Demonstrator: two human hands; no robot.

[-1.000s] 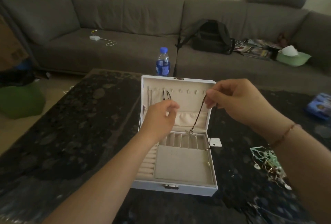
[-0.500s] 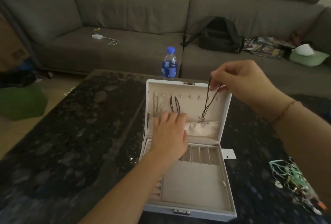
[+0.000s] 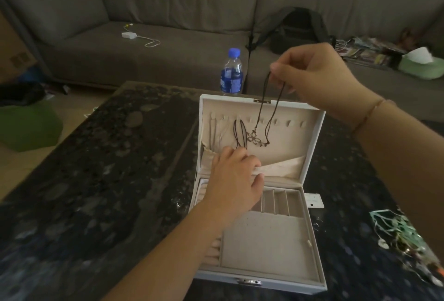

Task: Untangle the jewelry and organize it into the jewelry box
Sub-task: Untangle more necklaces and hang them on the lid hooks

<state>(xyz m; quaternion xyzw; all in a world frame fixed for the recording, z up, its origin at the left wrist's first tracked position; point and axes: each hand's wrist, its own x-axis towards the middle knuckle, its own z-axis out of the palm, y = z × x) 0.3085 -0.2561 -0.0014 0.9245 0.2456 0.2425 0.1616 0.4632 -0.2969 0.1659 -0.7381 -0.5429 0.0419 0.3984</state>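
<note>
Dark, mottled stone-look bench (image 3: 101, 180) carrying a jewelry box, a bottle, a tag and a jewelry tangle.

The white jewelry box (image 3: 262, 279) stands open at mid-bench, its lid upright toward the far edge and its clasp facing the near edge. A water bottle (image 3: 231, 73) with a blue cap and blue label stands upright just behind the lid, near the far edge. A small white tag (image 3: 313, 201) lies flat just beside the box's right wall. Well to the right, near the bench's edge, lies a tangled heap of jewelry (image 3: 403, 238) with pale green strands.
</note>
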